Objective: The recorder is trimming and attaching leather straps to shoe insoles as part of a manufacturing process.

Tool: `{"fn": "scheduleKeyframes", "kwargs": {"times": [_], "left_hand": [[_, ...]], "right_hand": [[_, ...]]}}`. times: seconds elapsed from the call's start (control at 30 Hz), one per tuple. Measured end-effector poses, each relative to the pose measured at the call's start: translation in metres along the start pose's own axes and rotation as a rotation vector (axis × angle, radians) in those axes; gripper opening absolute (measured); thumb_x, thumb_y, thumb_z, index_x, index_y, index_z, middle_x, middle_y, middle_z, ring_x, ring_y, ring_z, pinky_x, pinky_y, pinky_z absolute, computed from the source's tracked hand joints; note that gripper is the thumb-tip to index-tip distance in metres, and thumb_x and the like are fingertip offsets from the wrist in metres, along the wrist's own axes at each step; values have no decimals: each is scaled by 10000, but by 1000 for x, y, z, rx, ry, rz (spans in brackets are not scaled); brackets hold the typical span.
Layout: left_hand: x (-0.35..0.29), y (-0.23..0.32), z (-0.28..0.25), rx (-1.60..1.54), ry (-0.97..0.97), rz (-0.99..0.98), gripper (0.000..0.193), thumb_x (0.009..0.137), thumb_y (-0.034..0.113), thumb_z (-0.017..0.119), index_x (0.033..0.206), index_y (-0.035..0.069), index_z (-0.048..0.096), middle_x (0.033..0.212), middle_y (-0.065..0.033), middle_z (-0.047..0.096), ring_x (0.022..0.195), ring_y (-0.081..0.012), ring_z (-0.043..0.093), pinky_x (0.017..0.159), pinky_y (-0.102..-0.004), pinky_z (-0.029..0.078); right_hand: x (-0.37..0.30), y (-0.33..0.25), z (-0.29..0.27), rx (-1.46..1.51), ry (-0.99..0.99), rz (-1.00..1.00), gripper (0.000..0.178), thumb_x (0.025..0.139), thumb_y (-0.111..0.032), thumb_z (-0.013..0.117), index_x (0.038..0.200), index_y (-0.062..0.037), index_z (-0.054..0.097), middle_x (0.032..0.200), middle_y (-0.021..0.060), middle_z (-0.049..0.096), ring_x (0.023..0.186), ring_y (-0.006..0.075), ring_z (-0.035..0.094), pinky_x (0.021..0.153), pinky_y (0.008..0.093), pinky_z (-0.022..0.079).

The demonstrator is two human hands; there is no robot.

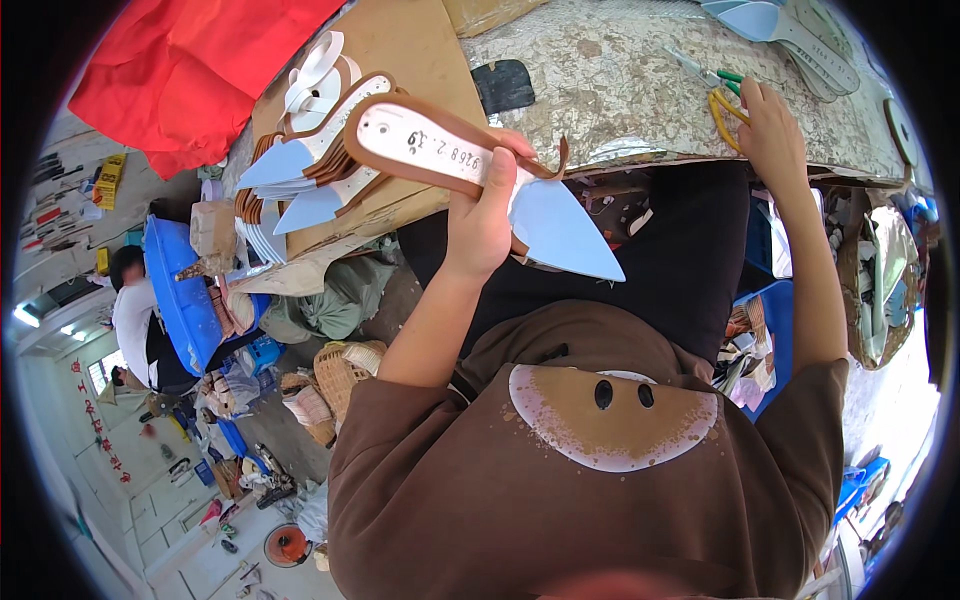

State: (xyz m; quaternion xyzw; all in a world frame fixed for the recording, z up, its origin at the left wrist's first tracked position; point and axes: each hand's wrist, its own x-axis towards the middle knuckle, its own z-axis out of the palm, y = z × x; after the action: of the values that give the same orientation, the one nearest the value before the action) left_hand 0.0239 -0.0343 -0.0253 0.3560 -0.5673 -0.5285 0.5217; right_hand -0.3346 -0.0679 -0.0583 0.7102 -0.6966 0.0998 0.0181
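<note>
My left hand [482, 220] is closed around the middle of a shoe insole board [570, 230], holding it raised over the table's near edge. Its narrower end is white with a brown edging strip; the broad pointed end is light blue. A loose tail of the brown strip [563, 158] curls up beside my fingers. At the right of the table, my right hand [772, 135] has its fingers curled at the handles of scissors [722, 120], one handle yellow and one green. The scissors lie on the tabletop, blades pointing away to the left.
Brown-edged insole boards [290, 165] are stacked on cardboard [420, 50] at the left, beside a white tape roll [315, 80]. A black piece [503, 86] lies on the worn table [600, 60]. More boards [815, 60] sit far right. A blue tub [180, 290] stands left.
</note>
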Motion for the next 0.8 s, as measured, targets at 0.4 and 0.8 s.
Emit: {"fn": "scheduleKeyframes", "kwargs": {"times": [0.4, 0.8], "left_hand": [[-16, -20, 0, 806, 83, 785, 371, 779, 129, 780, 1109, 88, 615, 967, -116, 512, 709, -202, 527, 563, -287, 431], [-21, -27, -4, 825, -303, 1035, 384, 728, 194, 815, 1057, 119, 632, 819, -66, 521, 517, -156, 541, 432, -259, 382]], "right_hand": [[-113, -140, -31, 1168, -717, -1, 841, 770, -493, 699, 1398, -63, 341, 1239, 218, 539, 1164, 373, 537, 994, 419, 404], [-125, -138, -3, 1118, -625, -53, 595, 848, -382, 711, 1255, -41, 444, 845, 101, 573, 722, 195, 608, 687, 345, 480]]}}
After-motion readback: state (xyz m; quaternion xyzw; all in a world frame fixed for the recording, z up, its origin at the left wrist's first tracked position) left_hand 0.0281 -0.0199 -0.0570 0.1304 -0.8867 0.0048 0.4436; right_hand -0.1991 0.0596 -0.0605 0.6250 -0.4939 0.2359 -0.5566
